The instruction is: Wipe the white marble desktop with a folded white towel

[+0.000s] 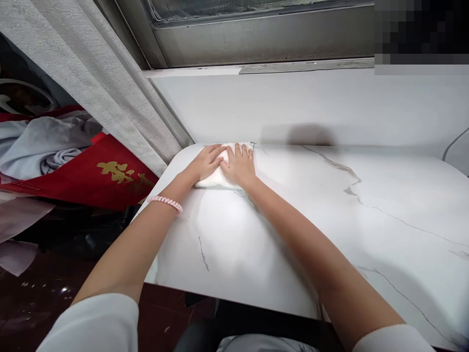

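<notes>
A folded white cloth (214, 182) lies on the white marble-patterned table (227, 234), near its back left corner by the wall. My left hand (207, 162) rests flat on the cloth's left part, fingers stretched out. On the right part lies my right hand (240, 165), palm down with its fingers spread. The two hands touch or nearly touch at the thumbs. Around my left wrist is a pink coiled band (165, 201). Much of the cloth is hidden under both hands.
A grey-white curtain (110, 78) hangs along the table's left side. Beyond it are a red cloth with gold characters (120, 190) and crumpled pale fabric (47, 142). A window frame (256, 44) runs above the back wall. A thin cable (454, 144) hangs at far right.
</notes>
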Demonstrator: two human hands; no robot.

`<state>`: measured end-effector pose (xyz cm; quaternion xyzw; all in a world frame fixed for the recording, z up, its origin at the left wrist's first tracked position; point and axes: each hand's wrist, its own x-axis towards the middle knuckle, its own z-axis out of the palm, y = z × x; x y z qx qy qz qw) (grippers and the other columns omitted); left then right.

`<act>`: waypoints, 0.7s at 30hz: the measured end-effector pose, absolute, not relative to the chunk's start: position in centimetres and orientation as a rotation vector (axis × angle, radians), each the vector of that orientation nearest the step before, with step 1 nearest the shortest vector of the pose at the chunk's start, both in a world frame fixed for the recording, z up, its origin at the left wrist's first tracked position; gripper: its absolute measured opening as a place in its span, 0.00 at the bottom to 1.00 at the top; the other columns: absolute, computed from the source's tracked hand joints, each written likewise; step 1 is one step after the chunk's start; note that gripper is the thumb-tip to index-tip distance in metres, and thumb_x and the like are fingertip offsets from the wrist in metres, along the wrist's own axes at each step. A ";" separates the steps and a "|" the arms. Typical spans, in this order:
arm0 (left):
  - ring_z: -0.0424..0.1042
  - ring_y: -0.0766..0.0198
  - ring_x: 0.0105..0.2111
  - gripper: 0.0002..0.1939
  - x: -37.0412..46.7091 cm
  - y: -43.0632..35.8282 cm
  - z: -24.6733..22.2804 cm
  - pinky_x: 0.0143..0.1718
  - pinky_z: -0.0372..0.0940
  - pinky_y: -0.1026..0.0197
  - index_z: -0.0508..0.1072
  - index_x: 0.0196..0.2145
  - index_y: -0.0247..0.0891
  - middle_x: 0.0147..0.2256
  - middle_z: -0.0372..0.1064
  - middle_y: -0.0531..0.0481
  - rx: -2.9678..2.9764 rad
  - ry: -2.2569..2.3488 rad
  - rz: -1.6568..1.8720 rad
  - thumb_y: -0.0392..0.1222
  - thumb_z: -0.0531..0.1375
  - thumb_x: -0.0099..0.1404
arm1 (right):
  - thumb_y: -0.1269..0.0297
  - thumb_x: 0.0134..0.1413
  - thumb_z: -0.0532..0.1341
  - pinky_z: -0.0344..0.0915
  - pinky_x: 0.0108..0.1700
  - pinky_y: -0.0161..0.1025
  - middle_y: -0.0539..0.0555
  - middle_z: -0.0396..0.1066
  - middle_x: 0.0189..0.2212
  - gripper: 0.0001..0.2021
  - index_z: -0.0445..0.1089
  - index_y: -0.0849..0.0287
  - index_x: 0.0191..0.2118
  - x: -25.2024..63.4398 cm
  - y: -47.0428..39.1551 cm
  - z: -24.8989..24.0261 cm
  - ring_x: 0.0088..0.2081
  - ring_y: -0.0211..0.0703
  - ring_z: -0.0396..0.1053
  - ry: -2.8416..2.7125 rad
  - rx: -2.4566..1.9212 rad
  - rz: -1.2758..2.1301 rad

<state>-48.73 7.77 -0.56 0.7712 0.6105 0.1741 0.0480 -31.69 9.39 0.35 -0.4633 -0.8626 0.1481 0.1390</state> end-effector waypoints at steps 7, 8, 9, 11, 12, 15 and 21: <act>0.54 0.53 0.66 0.31 -53.4 9.5 0.0 0.68 0.48 0.48 0.60 0.65 0.34 0.66 0.56 0.38 2.355 1.847 0.448 0.54 0.41 0.73 | 0.58 0.67 0.46 0.33 0.69 0.59 0.67 0.46 0.71 0.30 0.52 0.68 0.69 -36.6 10.9 0.2 0.71 0.62 0.40 -2.416 -1.347 0.405; 0.53 0.53 0.66 0.31 -54.1 9.4 0.0 0.68 0.48 0.47 0.59 0.65 0.35 0.66 0.56 0.39 2.351 1.858 0.442 0.54 0.41 0.73 | 0.58 0.67 0.47 0.33 0.69 0.60 0.67 0.46 0.71 0.30 0.52 0.69 0.69 -37.3 10.8 0.2 0.71 0.62 0.40 -2.418 -1.339 0.417; 0.53 0.52 0.66 0.31 -54.8 9.3 -0.1 0.68 0.48 0.47 0.59 0.65 0.36 0.66 0.56 0.39 2.349 1.867 0.437 0.54 0.41 0.73 | 0.58 0.67 0.47 0.32 0.69 0.60 0.68 0.46 0.71 0.30 0.52 0.69 0.69 -37.9 10.7 0.3 0.71 0.63 0.39 -2.424 -1.329 0.429; 0.53 0.52 0.66 0.30 -56.0 8.9 -0.2 0.68 0.48 0.45 0.59 0.66 0.39 0.66 0.55 0.40 2.345 1.886 0.430 0.55 0.41 0.73 | 0.58 0.67 0.46 0.32 0.69 0.61 0.68 0.45 0.71 0.30 0.52 0.70 0.69 -38.8 10.4 0.4 0.71 0.63 0.39 -2.440 -1.305 0.451; 0.53 0.52 0.66 0.30 -56.4 8.7 -0.3 0.68 0.48 0.45 0.58 0.66 0.39 0.66 0.55 0.41 2.344 1.893 0.427 0.55 0.40 0.73 | 0.58 0.67 0.46 0.32 0.69 0.60 0.68 0.45 0.71 0.31 0.52 0.70 0.70 -39.1 10.2 0.5 0.71 0.63 0.39 -2.446 -1.293 0.458; 0.52 0.52 0.67 0.30 -57.0 7.8 -0.3 0.68 0.47 0.44 0.58 0.66 0.38 0.66 0.54 0.40 2.338 1.913 0.405 0.55 0.40 0.74 | 0.58 0.67 0.47 0.32 0.70 0.59 0.68 0.44 0.71 0.30 0.51 0.69 0.70 -39.6 9.7 0.4 0.71 0.63 0.39 -2.455 -1.267 0.462; 0.49 0.51 0.68 0.29 -56.4 5.0 -0.1 0.68 0.45 0.42 0.56 0.67 0.37 0.68 0.51 0.40 2.294 1.963 0.338 0.51 0.40 0.74 | 0.58 0.68 0.47 0.32 0.70 0.57 0.68 0.44 0.71 0.30 0.51 0.68 0.70 -39.2 7.2 0.1 0.72 0.62 0.38 -2.453 -1.237 0.473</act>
